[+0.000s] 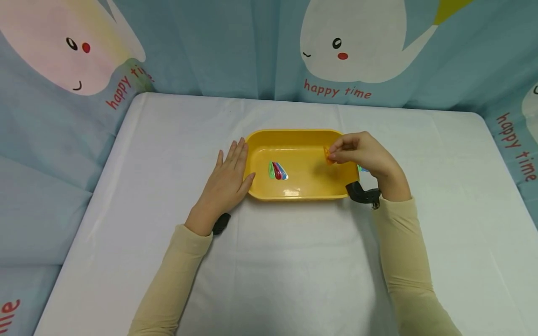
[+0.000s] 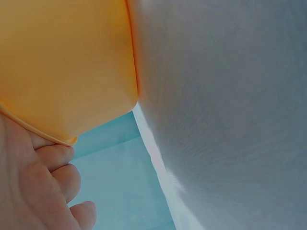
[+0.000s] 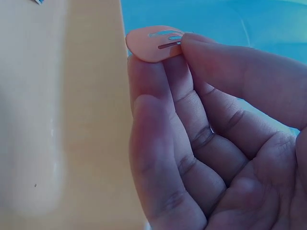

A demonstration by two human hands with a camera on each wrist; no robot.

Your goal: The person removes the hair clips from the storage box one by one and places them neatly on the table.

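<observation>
My right hand (image 1: pixel 357 148) is over the right part of a yellow tray (image 1: pixel 302 156), pinching an orange snap hair clip (image 1: pixel 328 156) between thumb and fingers. In the right wrist view, the clip (image 3: pixel 156 44) shows its rounded end and slots. Inside the tray, left of its middle, a green hair clip (image 1: pixel 271 170), a red one (image 1: pixel 276 171) and a blue one (image 1: pixel 282 171) lie side by side. Against the tray's left side rests my left hand (image 1: pixel 227 182), fingers extended along the rim and thumb at the edge. Its fingers touch beneath the rim in the left wrist view.
Small green and blue pieces (image 1: pixel 363 168) lie just beyond the tray's right end, partly hidden by my right hand. A white cloth (image 1: pixel 286 261) covers the table. Blue printed curtains (image 1: pixel 227 51) hang behind and at the sides.
</observation>
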